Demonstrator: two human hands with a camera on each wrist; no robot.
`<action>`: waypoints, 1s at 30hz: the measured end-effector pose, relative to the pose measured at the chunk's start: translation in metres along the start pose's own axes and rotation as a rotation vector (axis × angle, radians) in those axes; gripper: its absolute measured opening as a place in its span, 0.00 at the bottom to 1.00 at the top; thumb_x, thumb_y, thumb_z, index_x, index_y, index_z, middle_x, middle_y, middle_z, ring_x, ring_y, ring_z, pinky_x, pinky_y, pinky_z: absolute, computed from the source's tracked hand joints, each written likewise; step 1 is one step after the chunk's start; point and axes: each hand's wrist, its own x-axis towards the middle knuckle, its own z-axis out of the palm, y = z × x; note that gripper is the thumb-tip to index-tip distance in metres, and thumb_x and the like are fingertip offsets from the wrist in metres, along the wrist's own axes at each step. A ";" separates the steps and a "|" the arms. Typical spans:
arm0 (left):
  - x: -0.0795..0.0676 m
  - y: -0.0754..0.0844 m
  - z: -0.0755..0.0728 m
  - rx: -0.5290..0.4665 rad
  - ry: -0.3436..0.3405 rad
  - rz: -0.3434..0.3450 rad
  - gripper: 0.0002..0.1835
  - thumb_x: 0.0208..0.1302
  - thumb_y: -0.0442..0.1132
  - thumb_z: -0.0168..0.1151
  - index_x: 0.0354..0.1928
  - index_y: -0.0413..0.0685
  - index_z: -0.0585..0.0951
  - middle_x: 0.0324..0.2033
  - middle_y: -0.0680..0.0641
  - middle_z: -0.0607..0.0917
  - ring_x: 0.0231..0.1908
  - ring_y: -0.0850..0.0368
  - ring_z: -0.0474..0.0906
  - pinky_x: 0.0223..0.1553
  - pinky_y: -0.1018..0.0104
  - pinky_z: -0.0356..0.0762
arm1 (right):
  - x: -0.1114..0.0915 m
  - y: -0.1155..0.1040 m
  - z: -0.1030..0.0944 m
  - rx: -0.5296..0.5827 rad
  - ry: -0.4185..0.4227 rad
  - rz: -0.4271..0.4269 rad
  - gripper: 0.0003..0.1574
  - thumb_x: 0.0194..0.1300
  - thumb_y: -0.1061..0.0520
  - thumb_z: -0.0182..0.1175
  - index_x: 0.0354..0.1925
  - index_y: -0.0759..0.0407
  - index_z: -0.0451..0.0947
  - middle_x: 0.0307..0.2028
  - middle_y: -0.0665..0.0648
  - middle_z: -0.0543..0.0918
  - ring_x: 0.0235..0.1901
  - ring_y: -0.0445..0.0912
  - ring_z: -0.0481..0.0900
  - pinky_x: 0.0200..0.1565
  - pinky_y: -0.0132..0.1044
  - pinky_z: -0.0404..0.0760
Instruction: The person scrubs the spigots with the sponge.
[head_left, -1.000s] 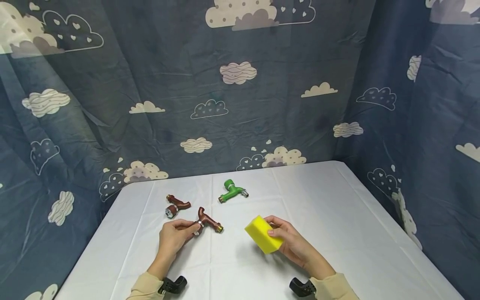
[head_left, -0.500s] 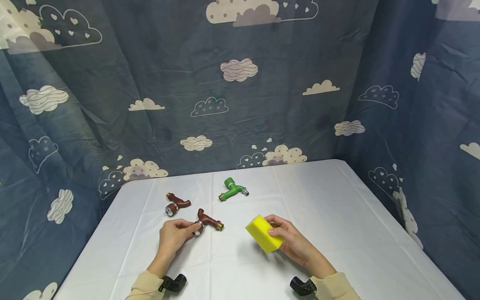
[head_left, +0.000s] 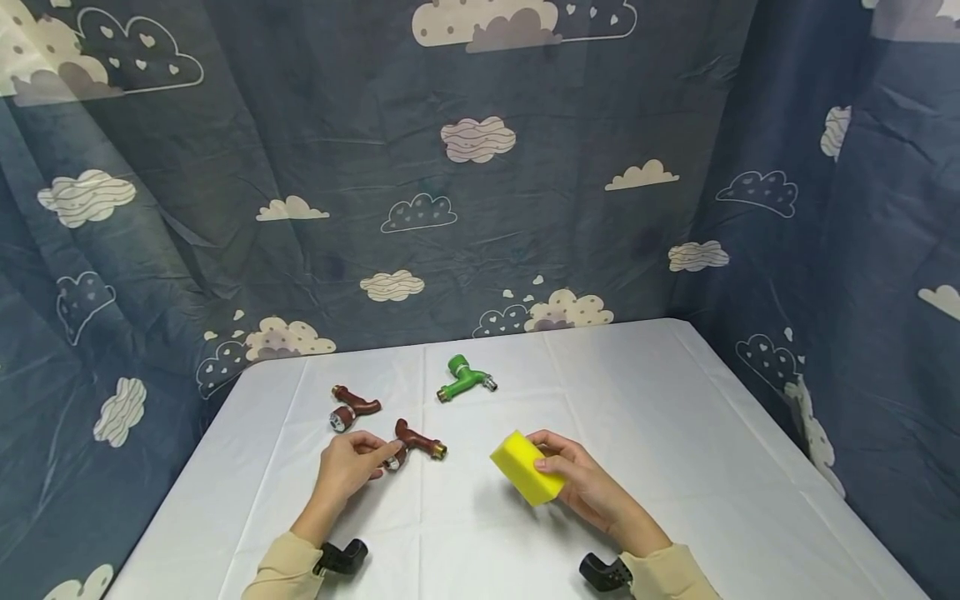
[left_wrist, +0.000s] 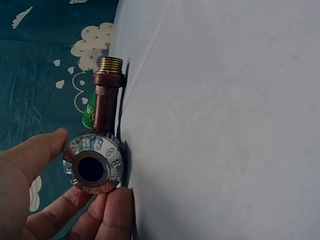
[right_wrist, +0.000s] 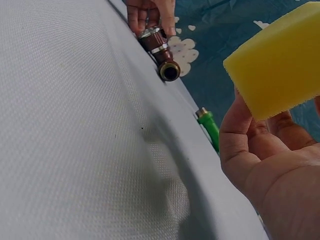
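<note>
While the right hand (head_left: 581, 479) pinches the yellow sponge (head_left: 527, 468) between thumb and fingers, the left hand (head_left: 347, 471) attends to the near tap (head_left: 417, 442), a brown one. Sponge up off the desk (head_left: 675, 467), tilted, its shadow falling below; nothing touches it but the right hand.

Near tap lies left of the sponge, well apart from it, and appears to rest on the desk. Knob (left_wrist: 91, 169) faces the left wrist view, brass thread (left_wrist: 110, 64) pointing away. Left thumb on one side of the knob, fingertips on the other, close against it; whether they truly grip or lie loose, cannot tell.

Two more taps on the desk, no hand on either: the back tap (head_left: 358, 407), also brown, just beyond the left hand; the green tap (head_left: 463, 380) farther back, to the right.

Progress, as I judge it: sponge taken up and one tap within the left hand's reach count as done. Sponge and tap not yet in contact. Back tap and green tap not being worked. Surfaces too small in view to say whether any tap is finished; early or midway, cannot tell.
</note>
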 end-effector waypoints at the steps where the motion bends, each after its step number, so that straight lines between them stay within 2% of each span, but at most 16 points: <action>1: 0.000 0.000 0.000 -0.004 -0.002 0.001 0.17 0.61 0.52 0.81 0.35 0.45 0.89 0.26 0.50 0.88 0.22 0.60 0.87 0.26 0.72 0.82 | 0.000 0.000 0.000 -0.002 0.003 0.001 0.16 0.76 0.57 0.54 0.56 0.42 0.79 0.53 0.50 0.80 0.49 0.45 0.80 0.51 0.35 0.89; 9: 0.005 0.002 -0.006 -0.024 0.000 0.060 0.13 0.65 0.47 0.79 0.40 0.44 0.90 0.30 0.48 0.92 0.23 0.58 0.89 0.26 0.72 0.84 | -0.001 0.000 -0.001 -0.003 0.012 0.000 0.16 0.76 0.58 0.53 0.56 0.42 0.79 0.53 0.51 0.80 0.49 0.45 0.80 0.51 0.36 0.89; 16: 0.012 0.007 -0.014 -0.037 0.034 0.105 0.15 0.68 0.42 0.76 0.52 0.42 0.89 0.41 0.41 0.93 0.35 0.59 0.90 0.32 0.73 0.89 | -0.001 0.000 -0.001 -0.009 0.012 -0.014 0.16 0.76 0.58 0.53 0.54 0.41 0.79 0.52 0.50 0.80 0.49 0.45 0.80 0.51 0.35 0.89; 20: 0.017 0.008 -0.019 -0.035 0.053 0.124 0.18 0.69 0.41 0.75 0.57 0.42 0.88 0.44 0.40 0.94 0.39 0.51 0.93 0.32 0.74 0.88 | -0.001 0.000 -0.001 -0.012 0.018 -0.015 0.16 0.76 0.58 0.53 0.54 0.41 0.79 0.52 0.50 0.80 0.49 0.45 0.80 0.51 0.35 0.89; 22: 0.021 0.008 -0.021 -0.032 0.070 0.130 0.18 0.69 0.41 0.75 0.57 0.43 0.88 0.43 0.41 0.94 0.37 0.50 0.93 0.30 0.75 0.85 | -0.001 0.000 -0.001 -0.011 0.021 -0.014 0.16 0.75 0.58 0.53 0.54 0.41 0.79 0.52 0.50 0.80 0.49 0.45 0.80 0.51 0.35 0.89; 27: 0.028 0.010 -0.030 -0.025 0.108 0.121 0.17 0.69 0.42 0.75 0.55 0.43 0.89 0.43 0.42 0.94 0.30 0.53 0.90 0.28 0.76 0.81 | 0.000 0.001 -0.002 -0.003 0.028 -0.015 0.16 0.75 0.58 0.53 0.54 0.41 0.79 0.52 0.50 0.80 0.49 0.45 0.80 0.51 0.35 0.89; 30: 0.033 0.010 -0.034 -0.016 0.141 0.128 0.17 0.69 0.41 0.75 0.55 0.42 0.89 0.44 0.40 0.94 0.35 0.48 0.92 0.32 0.75 0.82 | -0.001 0.001 -0.002 0.003 0.030 -0.020 0.16 0.75 0.58 0.53 0.54 0.41 0.79 0.52 0.51 0.80 0.49 0.45 0.80 0.51 0.35 0.89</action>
